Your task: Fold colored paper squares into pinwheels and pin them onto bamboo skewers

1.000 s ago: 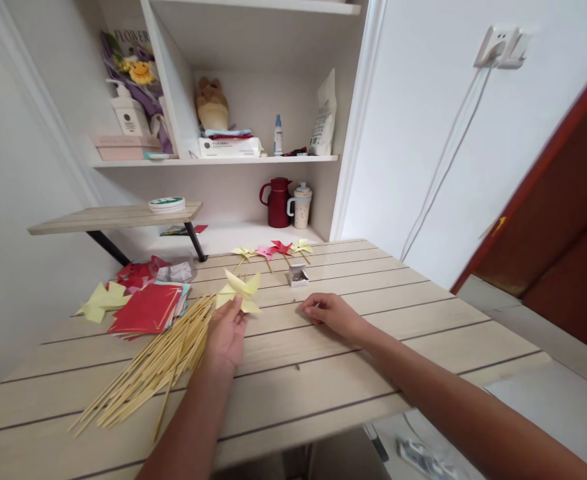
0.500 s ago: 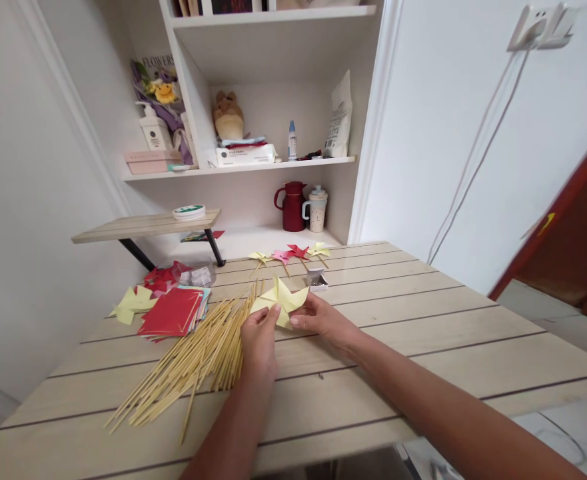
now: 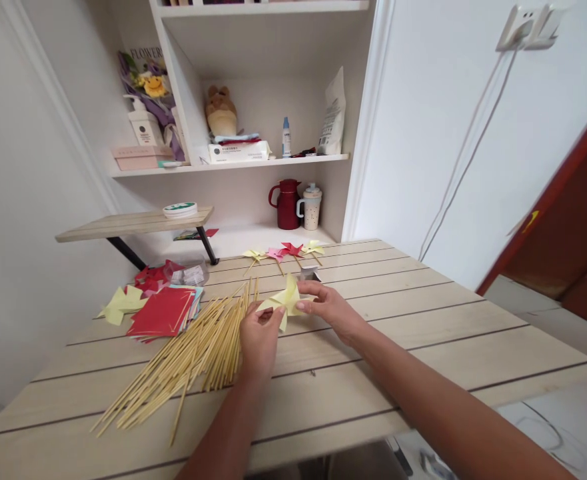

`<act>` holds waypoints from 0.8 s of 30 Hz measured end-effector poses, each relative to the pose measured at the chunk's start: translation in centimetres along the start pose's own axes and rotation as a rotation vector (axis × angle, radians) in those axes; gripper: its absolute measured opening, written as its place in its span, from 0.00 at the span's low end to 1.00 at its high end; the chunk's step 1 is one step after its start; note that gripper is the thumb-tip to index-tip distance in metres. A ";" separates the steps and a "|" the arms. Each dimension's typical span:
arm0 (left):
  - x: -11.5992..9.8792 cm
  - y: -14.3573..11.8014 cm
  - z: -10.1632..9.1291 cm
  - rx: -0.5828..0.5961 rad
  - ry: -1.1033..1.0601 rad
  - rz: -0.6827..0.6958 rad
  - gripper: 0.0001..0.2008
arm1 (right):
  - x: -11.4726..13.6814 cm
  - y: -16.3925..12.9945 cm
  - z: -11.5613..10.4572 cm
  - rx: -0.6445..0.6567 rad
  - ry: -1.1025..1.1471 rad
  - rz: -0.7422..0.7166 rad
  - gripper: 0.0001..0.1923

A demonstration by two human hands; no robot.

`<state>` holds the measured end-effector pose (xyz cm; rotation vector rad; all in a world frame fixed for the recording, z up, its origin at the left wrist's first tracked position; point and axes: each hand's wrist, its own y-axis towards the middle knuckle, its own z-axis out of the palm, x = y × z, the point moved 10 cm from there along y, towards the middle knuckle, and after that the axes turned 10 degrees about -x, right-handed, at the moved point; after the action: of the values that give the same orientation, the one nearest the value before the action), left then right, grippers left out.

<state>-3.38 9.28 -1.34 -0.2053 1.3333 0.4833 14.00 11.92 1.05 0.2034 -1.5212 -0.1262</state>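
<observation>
A yellow paper pinwheel point(image 3: 286, 301) is held just above the wooden table point(image 3: 423, 333) between both hands. My left hand point(image 3: 259, 339) grips its lower left edge. My right hand point(image 3: 326, 309) pinches its right side with thumb and fingers. A pile of thin bamboo sticks point(image 3: 188, 357) lies fanned out just left of my left hand. Behind my right hand a small open box point(image 3: 309, 273) is partly hidden.
Red paper squares point(image 3: 162, 311) and a yellow cut sheet point(image 3: 121, 303) lie at the left. Several finished pinwheels point(image 3: 284, 252) rest at the table's far edge. Shelves behind hold a red jug point(image 3: 286, 203), a mug point(image 3: 311, 206) and a low wooden riser point(image 3: 133, 223).
My right hand came off the table and took hold of the pinwheel's right side. Both hands now hold it slightly further right and nearer the small box.
</observation>
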 end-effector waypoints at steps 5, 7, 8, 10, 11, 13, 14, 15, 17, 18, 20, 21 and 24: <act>-0.7 -0.2 0.6 0.056 0.112 0.118 0.09 | 1.1 -0.4 0.5 0.032 -0.016 -0.057 0.14; -0.6 -0.3 0.8 0.071 0.130 0.121 0.09 | 1.1 -0.4 0.5 0.014 0.002 -0.032 0.13; -0.5 -0.3 0.9 0.078 0.136 0.119 0.09 | 1.0 -0.4 0.5 0.005 0.013 -0.017 0.13; -0.3 -0.4 1.0 0.085 0.141 0.096 0.09 | 1.0 -0.5 0.6 -0.001 0.048 0.009 0.15; 0.0 -0.4 1.0 0.085 0.136 0.072 0.10 | 1.0 -0.6 0.7 -0.003 0.067 0.017 0.15; 0.5 -0.5 1.0 0.087 0.104 0.000 0.11 | 0.9 -0.7 0.8 -0.008 0.100 0.029 0.15; 0.8 -0.6 1.1 0.087 0.082 -0.042 0.12 | 0.9 -0.7 0.8 -0.014 0.113 0.038 0.15; 1.0 -0.7 1.2 0.092 0.059 -0.082 0.13 | 0.7 -0.7 0.7 -0.023 0.122 0.053 0.15; 1.2 -1.0 1.6 0.129 0.015 -0.143 0.15 | 0.3 -0.7 0.5 -0.051 0.141 0.086 0.15; 1.1 -1.1 1.9 0.155 -0.008 -0.163 0.17 | 0.1 -0.7 0.2 -0.072 0.150 0.100 0.15; 0.9 -1.4 2.5 0.209 -0.056 -0.184 0.18 | -0.1 -0.6 -0.2 -0.110 0.165 0.117 0.15; 0.7 -1.6 2.7 0.227 -0.078 -0.188 0.19 | -0.2 -0.6 -0.4 -0.122 0.171 0.119 0.15; 0.5 -1.5 2.6 0.214 -0.124 -0.183 0.18 | -0.2 -0.5 -0.5 -0.134 0.183 0.118 0.16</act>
<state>-0.34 9.11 -1.41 -0.1169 1.2218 0.1940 14.52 11.46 0.77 0.0177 -1.3334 -0.1117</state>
